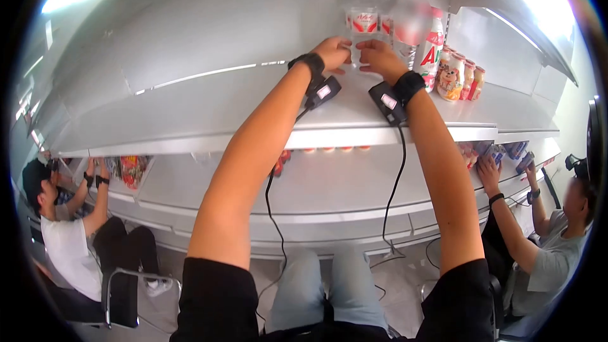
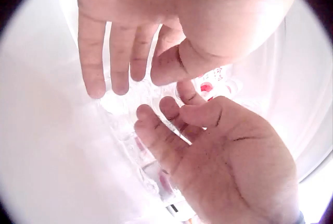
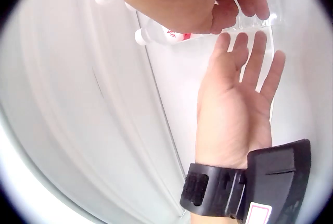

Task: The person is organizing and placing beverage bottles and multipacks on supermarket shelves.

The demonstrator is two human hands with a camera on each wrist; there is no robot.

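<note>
On the upper shelf, clear plastic bottles (image 1: 365, 23) with red and white labels stand in a group near the back. My left hand (image 1: 334, 54) reaches in from the left side of the front bottle, fingers straight and spread in the right wrist view. Opposite it, my right hand (image 1: 379, 57) has its fingers loosely bent, pointing toward the left hand. In the left wrist view, the left hand (image 2: 138, 36) and the right hand (image 2: 223, 156) face each other with a small gap between their fingertips, and both palms hold nothing. Bottle bottoms are partly hidden behind the hands.
To the right stand a tall white bottle (image 1: 432, 50) with a red letter and several small jars (image 1: 451, 76). The shelf's front edge (image 1: 342, 136) runs beneath my forearms. Cables hang from both wrist cameras. A person (image 1: 63, 228) sits left, another person (image 1: 551, 247) right, both reaching into lower shelves.
</note>
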